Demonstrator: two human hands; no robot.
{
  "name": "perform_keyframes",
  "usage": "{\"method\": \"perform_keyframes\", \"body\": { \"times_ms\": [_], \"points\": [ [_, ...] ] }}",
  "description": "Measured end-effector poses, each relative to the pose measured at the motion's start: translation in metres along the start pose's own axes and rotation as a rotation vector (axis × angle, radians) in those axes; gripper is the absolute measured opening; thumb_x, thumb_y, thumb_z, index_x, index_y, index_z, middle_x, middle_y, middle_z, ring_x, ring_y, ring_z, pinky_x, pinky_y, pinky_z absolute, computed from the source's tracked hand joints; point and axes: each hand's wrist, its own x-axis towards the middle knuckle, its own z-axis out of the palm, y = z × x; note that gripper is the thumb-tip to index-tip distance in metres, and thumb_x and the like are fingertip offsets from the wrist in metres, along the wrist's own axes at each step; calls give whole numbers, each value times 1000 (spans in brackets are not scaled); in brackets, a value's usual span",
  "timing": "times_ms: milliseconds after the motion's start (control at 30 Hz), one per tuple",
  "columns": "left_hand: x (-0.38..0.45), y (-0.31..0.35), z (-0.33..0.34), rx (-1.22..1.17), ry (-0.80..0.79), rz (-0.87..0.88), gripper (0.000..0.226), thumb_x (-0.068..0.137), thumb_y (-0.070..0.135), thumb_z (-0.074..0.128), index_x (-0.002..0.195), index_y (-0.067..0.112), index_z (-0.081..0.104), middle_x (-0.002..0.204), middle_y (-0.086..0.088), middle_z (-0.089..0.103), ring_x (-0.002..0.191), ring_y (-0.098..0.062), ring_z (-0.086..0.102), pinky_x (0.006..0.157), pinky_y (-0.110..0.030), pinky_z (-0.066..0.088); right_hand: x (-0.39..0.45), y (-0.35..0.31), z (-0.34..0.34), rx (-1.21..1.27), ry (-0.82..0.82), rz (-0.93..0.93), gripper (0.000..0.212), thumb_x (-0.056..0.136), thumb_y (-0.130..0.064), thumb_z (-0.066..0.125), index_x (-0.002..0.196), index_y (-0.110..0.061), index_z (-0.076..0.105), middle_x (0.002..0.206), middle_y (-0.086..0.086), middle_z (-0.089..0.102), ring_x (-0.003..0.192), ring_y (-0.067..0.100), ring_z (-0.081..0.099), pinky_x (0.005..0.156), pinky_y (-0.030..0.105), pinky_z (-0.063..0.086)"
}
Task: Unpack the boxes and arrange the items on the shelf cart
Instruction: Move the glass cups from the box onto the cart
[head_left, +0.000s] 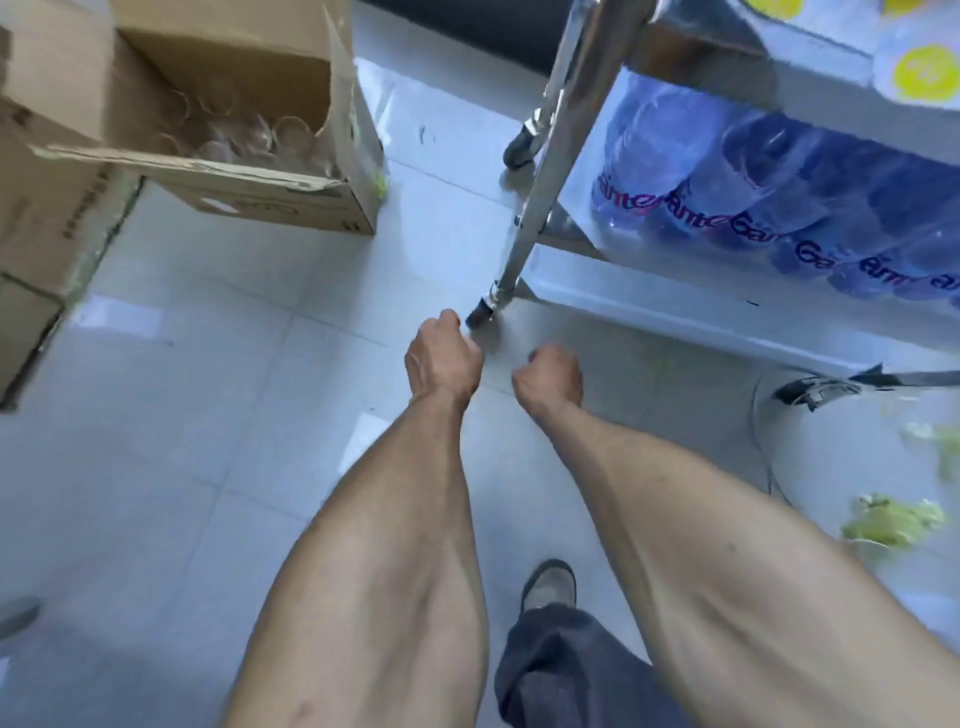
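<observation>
An open cardboard box (218, 179) stands on the floor at the upper left, with several clear glasses (260, 137) inside. The steel shelf cart (540, 171) fills the upper right; a wrapped pack of water bottles (769, 202) lies on its lower shelf and packs with yellow labels (924, 73) sit on the shelf above. My left hand (441, 358) and my right hand (550, 376) hang over the floor tiles just in front of the cart's near leg, both with fingers curled and holding nothing.
More cardboard boxes (47, 218) are stacked along the left edge. The cart's castors (480, 314) stand on the tiled floor. Green scraps (893, 519) and a dark object (815, 389) lie on the floor at the right. My shoe (550, 584) shows below.
</observation>
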Motion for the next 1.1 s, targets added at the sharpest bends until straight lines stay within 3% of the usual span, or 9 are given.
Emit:
{"method": "perform_keyframes", "body": {
  "times_ms": [167, 333, 533, 700, 867, 1100],
  "points": [
    [8, -31, -71, 49, 19, -106, 31, 93, 13, 45, 122, 9, 55, 116, -14, 59, 102, -34, 59, 74, -33, 36, -44, -73, 3, -83, -116, -79, 15, 81, -5, 51, 91, -10, 61, 99, 14, 65, 93, 33, 64, 65, 25, 40],
    [54, -54, -145, 50, 61, -176, 31, 94, 12, 45, 124, 10, 55, 120, -14, 57, 108, -34, 58, 80, -37, 42, -50, -161, 3, -35, -30, -122, 32, 82, -3, 46, 110, -10, 62, 105, 14, 63, 98, 35, 61, 77, 31, 50],
    [125, -72, -210, 49, 108, -217, 31, 94, 15, 47, 123, 10, 55, 122, -15, 55, 111, -36, 57, 90, -42, 44, -22, -266, 2, -73, 61, -285, 31, 84, -4, 46, 110, -8, 62, 108, 14, 61, 95, 34, 60, 68, 30, 42],
    [201, -73, -239, 76, 147, -227, 28, 92, 15, 49, 117, 8, 57, 120, -17, 58, 116, -35, 53, 95, -43, 43, 18, -355, -2, -30, 21, -378, 24, 85, -6, 48, 105, -10, 61, 103, 14, 59, 93, 34, 60, 69, 30, 43],
    [302, -69, -264, 36, 159, -292, 29, 88, 11, 47, 115, 8, 58, 121, -15, 60, 117, -34, 52, 95, -41, 42, 76, -440, 3, -60, -42, -406, 21, 88, -7, 48, 108, -8, 55, 109, 17, 55, 101, 36, 57, 82, 36, 47],
    [382, -85, -272, 43, 51, -373, 34, 86, 15, 53, 118, 7, 58, 124, -16, 59, 120, -34, 52, 98, -40, 44, 131, -492, 35, -145, -160, -305, 25, 94, -15, 50, 118, -10, 50, 119, 15, 49, 111, 32, 54, 93, 36, 47]
  ]
}}
